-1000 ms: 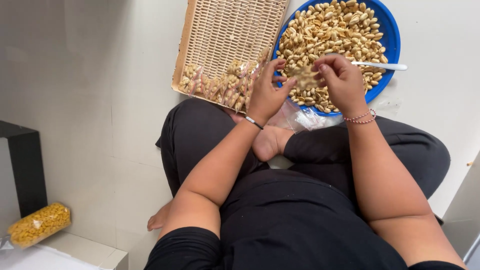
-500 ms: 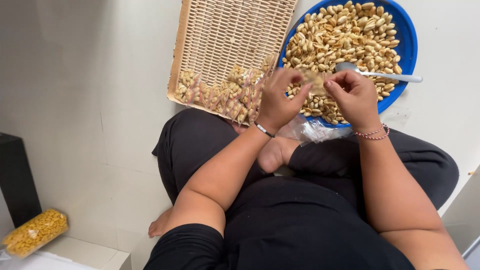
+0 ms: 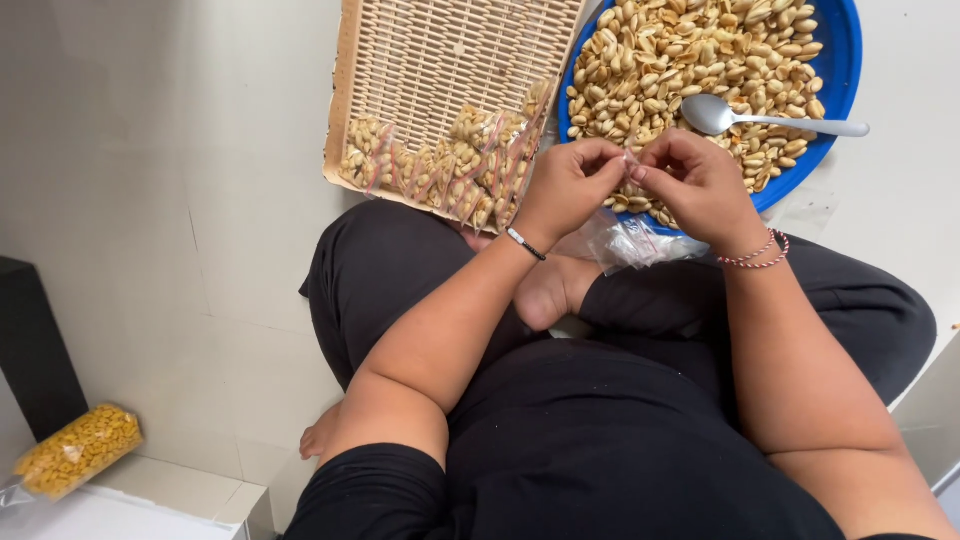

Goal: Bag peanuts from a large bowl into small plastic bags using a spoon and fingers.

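I see the person sitting cross-legged on the pale floor (image 3: pixel 150 200), both hands raised together over the near rim of the round blue plastic basin (image 3: pixel 845 60) full of shelled peanuts. Left hand (image 3: pixel 565 190) and right hand (image 3: pixel 700 185) meet fingertip to fingertip, each pinching the top edge of a small clear plastic bag (image 3: pixel 630 165); the bag is mostly hidden between the fingers, so I cannot tell how full it is. Left wrist has a thin black band, right wrist a red-and-white string bracelet.

Metal spoon (image 3: pixel 765 120) lies on the peanuts in the basin, bowl to the left, handle pointing right, just beyond the right hand and not touched.

Left of the basin, touching it: rectangular woven rattan tray (image 3: pixel 450 60). A row of small filled peanut bags (image 3: pixel 440 165) lies along its near edge, just left of the left hand.

Loose pile of empty clear bags (image 3: pixel 625 240) sits on the lap below the hands, next to the bare foot.

Near left corner: one bag of yellow snack pieces (image 3: pixel 75 450) on a white ledge, beside a dark block, well apart from the hands.
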